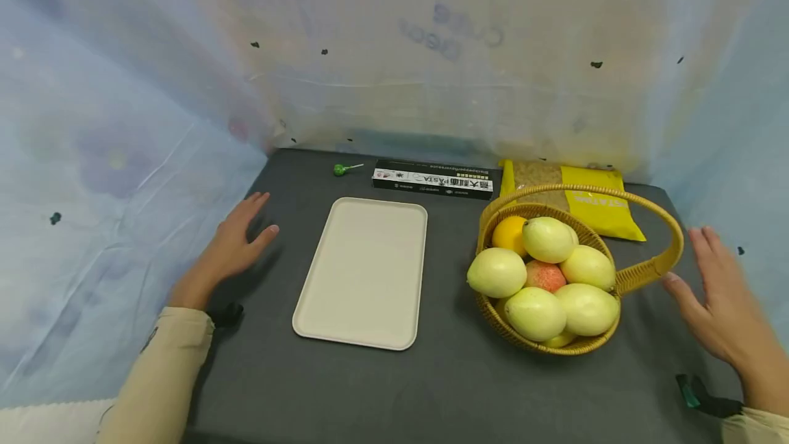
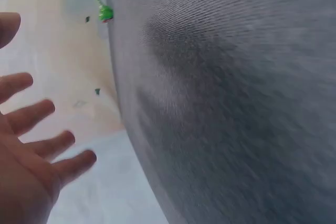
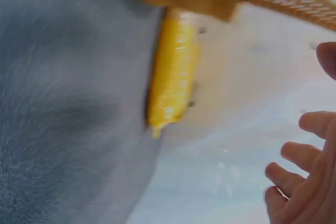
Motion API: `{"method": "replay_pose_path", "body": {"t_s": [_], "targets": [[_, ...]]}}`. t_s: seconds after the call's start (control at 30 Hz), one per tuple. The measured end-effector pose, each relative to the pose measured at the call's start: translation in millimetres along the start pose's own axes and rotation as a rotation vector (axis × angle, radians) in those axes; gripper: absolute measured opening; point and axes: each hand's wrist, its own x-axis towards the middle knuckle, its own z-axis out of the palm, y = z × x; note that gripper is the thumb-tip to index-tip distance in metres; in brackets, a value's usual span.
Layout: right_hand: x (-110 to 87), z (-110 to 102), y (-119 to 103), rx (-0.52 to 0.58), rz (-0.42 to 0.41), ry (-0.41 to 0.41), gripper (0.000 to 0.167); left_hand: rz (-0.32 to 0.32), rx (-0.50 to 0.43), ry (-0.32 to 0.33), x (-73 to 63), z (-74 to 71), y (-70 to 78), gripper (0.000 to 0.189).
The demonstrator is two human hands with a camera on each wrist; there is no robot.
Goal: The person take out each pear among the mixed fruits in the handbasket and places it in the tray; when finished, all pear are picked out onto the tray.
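Pale printed sheeting (image 1: 370, 53) bordered the dark grey worktop (image 1: 462, 389) (a wicker fruit basket (image 1: 579, 347) stood on it); left grip (image 1: 231, 245) and right grip (image 1: 721, 300) were both spread wide.

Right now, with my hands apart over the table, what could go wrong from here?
The basket is heaped above its rim, so a jolt might tip out the pale fruit that juts over its left side. Your right hand is close to the handle, so a careless swing could knock it. The lollipop lies loose near the table's far edge and might roll if bumped.
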Motion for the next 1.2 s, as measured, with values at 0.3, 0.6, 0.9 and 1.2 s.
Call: {"method": "replay_pose_path", "body": {"t_s": [0.3, 0.6, 0.9, 1.2], "targets": [[-43.8, -25, -61, 0.150, 0.075, 0.255, 0.064, -0.029, -0.116, 0.167, -37.6, -15.8, 7.5, 0.064], [-52.2, -31, -109, 0.349, -0.076, 0.220, 0.067, 0.020, -0.281, 0.180, -19.3, -12.6, 20.4, 0.052], [-7.4, -39, -150, 0.231, -0.260, 0.061, 0.095, 0.008, -0.270, -0.019, 40.0, -0.2, 41.8, 0.050], [44.5, -25, -184, 0.195, -0.447, -0.082, 0.089, 0.002, -0.166, -0.244, 74.6, 18.7, 45.5, 0.056]]}}
